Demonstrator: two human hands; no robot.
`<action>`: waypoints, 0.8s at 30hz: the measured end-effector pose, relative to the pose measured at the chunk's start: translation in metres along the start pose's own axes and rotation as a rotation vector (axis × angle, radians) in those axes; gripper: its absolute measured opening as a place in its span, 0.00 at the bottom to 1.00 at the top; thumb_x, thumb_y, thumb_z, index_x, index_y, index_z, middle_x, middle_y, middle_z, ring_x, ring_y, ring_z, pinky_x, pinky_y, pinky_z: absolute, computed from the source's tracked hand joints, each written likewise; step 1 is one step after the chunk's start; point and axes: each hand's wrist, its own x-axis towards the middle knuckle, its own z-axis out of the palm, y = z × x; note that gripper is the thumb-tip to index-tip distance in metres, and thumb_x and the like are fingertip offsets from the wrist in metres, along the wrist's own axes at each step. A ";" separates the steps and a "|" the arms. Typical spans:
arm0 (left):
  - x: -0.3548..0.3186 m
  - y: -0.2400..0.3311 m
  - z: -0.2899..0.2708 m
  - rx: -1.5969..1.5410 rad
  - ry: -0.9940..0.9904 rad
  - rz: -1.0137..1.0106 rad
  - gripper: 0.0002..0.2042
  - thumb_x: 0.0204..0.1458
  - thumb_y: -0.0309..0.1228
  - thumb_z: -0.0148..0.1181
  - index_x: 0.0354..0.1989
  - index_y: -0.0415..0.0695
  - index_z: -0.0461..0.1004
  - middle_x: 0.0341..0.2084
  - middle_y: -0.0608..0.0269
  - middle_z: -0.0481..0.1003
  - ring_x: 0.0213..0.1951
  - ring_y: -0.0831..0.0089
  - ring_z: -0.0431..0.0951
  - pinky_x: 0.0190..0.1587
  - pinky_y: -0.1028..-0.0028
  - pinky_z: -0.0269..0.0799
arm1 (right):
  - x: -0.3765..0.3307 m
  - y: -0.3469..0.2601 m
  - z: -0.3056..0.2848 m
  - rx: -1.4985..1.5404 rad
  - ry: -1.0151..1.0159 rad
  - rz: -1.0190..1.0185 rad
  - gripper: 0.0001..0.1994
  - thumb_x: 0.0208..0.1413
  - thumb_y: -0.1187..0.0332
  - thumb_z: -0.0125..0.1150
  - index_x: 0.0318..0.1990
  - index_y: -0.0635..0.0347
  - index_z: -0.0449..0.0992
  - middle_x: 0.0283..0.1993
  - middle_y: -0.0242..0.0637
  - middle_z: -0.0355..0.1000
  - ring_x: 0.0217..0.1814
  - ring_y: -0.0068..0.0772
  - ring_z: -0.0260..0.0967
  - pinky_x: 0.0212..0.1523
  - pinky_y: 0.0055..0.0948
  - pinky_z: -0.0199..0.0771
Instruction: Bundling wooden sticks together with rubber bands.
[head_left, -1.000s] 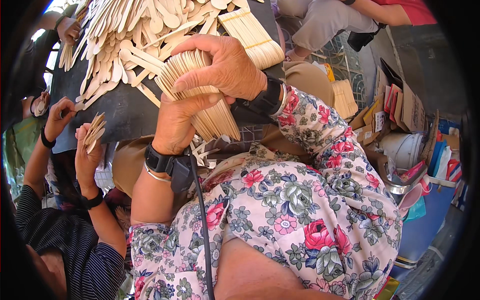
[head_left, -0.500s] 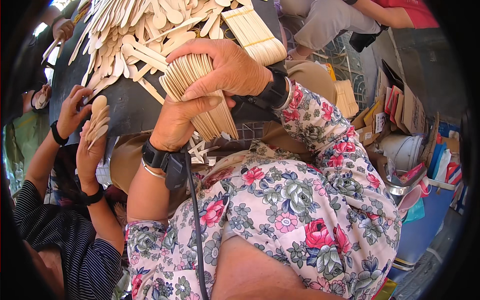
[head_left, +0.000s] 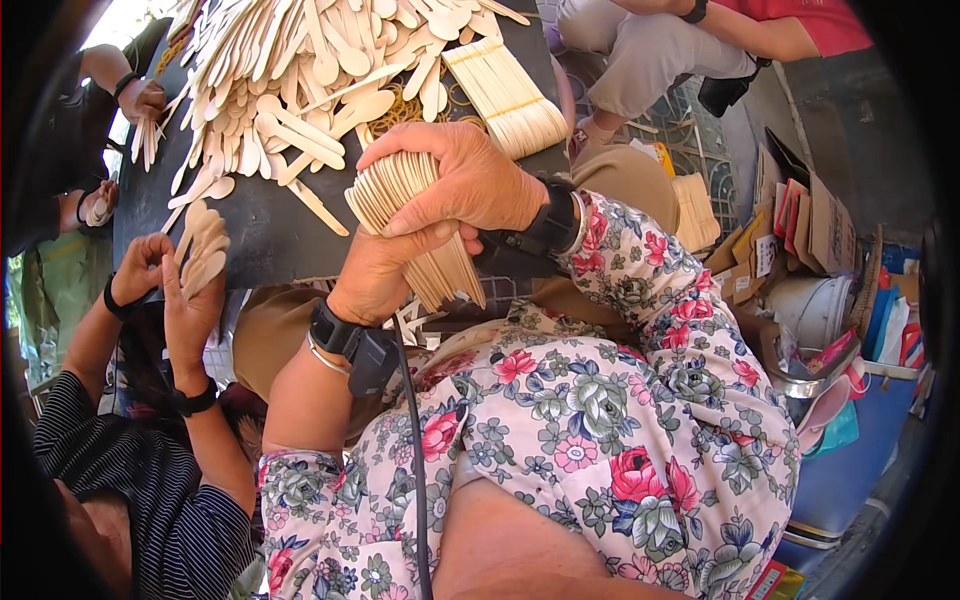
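Observation:
A thick bundle of flat wooden spoons (head_left: 383, 192) is gripped in both my hands over the table's near edge. My right hand (head_left: 470, 178) wraps round its upper part, fingers over the far side and thumb across the front. Lower down, my left hand (head_left: 375, 275) closes on it from the left, its thumb against the right hand. The spoon ends form a fan-like stack at the top, and the handles point down toward me. Just beyond my hands lies a pile of loose wooden spoons (head_left: 270, 90).
A flat bundle of spoons tied with rubber bands (head_left: 507, 95) lies on the dark table (head_left: 290, 245), beside loose rubber bands (head_left: 402, 112). On the left, a co-worker's hands (head_left: 190, 300) hold several spoons. Cardboard (head_left: 820, 220) and a blue bin (head_left: 855, 450) stand at right.
Both my hands and the bundle have shifted slightly right and down in the picture, still gripping it. The left co-worker's hands have moved lower, and their spoons are now spread out.

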 end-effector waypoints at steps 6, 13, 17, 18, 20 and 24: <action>-0.002 0.002 0.008 -0.006 0.058 0.009 0.15 0.52 0.21 0.60 0.48 0.35 0.70 0.33 0.54 0.77 0.36 0.62 0.80 0.41 0.66 0.78 | -0.001 -0.008 -0.001 0.030 -0.018 0.041 0.21 0.41 0.72 0.73 0.46 0.62 0.76 0.39 0.33 0.74 0.35 0.18 0.71 0.30 0.21 0.75; -0.009 0.012 0.011 -0.011 0.116 0.119 0.14 0.52 0.24 0.60 0.46 0.33 0.71 0.32 0.53 0.77 0.36 0.61 0.79 0.41 0.65 0.77 | 0.001 -0.024 -0.010 0.200 0.060 0.223 0.19 0.50 0.68 0.70 0.48 0.66 0.75 0.42 0.36 0.76 0.44 0.22 0.72 0.46 0.21 0.73; -0.030 0.021 -0.006 -0.144 0.155 0.218 0.14 0.52 0.22 0.61 0.47 0.33 0.70 0.35 0.55 0.75 0.37 0.63 0.78 0.45 0.65 0.75 | 0.020 -0.017 -0.035 -0.322 0.235 -0.026 0.17 0.54 0.64 0.67 0.45 0.68 0.76 0.40 0.40 0.77 0.39 0.25 0.75 0.40 0.24 0.75; -0.039 0.021 -0.011 -0.097 0.199 0.237 0.15 0.53 0.24 0.59 0.48 0.36 0.68 0.35 0.59 0.71 0.40 0.64 0.73 0.49 0.65 0.69 | 0.027 -0.018 -0.041 -0.571 0.215 -0.080 0.17 0.53 0.63 0.67 0.45 0.67 0.76 0.39 0.42 0.77 0.37 0.27 0.75 0.38 0.25 0.75; -0.055 0.013 -0.029 -0.201 0.288 0.318 0.14 0.54 0.24 0.58 0.48 0.38 0.67 0.36 0.60 0.70 0.41 0.64 0.71 0.51 0.65 0.67 | 0.047 -0.014 -0.052 -0.965 0.143 -0.172 0.16 0.51 0.61 0.65 0.41 0.64 0.76 0.36 0.47 0.75 0.34 0.38 0.75 0.37 0.32 0.74; -0.056 0.001 -0.065 -0.292 0.279 0.417 0.13 0.55 0.25 0.57 0.48 0.39 0.67 0.37 0.60 0.70 0.43 0.65 0.70 0.53 0.65 0.66 | 0.094 0.020 -0.067 -1.335 0.039 -0.256 0.13 0.51 0.64 0.62 0.39 0.64 0.76 0.36 0.47 0.75 0.37 0.45 0.75 0.37 0.39 0.74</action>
